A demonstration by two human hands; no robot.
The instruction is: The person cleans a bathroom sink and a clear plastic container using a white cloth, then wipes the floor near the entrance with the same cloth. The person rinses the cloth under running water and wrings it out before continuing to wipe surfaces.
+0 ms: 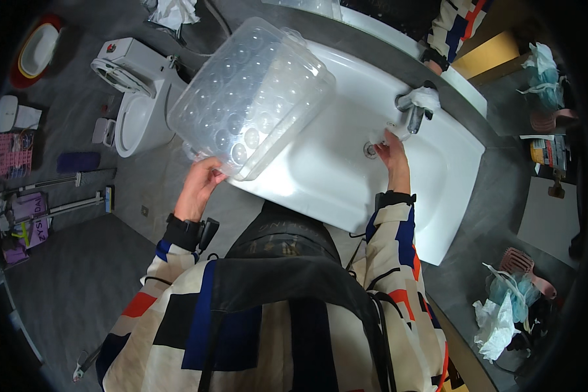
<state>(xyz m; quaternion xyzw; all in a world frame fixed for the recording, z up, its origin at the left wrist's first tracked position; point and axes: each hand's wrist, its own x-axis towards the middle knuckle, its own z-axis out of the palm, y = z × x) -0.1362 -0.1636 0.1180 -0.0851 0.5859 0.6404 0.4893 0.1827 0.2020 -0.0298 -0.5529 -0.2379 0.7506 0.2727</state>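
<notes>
My left hand [201, 186] grips the lower edge of a clear plastic bin [255, 93] with round bumps on its base. The bin is tilted and overlaps the left part of a white washbasin [318, 181]. My right hand [393, 157] is over the basin beside the metal drain [370, 150], its fingertips at a whitish, translucent thing [378, 137] too unclear to name. Just above and to the right of that hand stands a chrome faucet [414, 115] with white material wrapped on its top.
A white toilet [137, 117] with its lid raised stands left. Mops, a purple box [32, 220] and a pink basket [10, 154] lie farther left. A pink hairbrush [517, 262] and crumpled tissue [495, 326] are right. A mirror runs behind the basin.
</notes>
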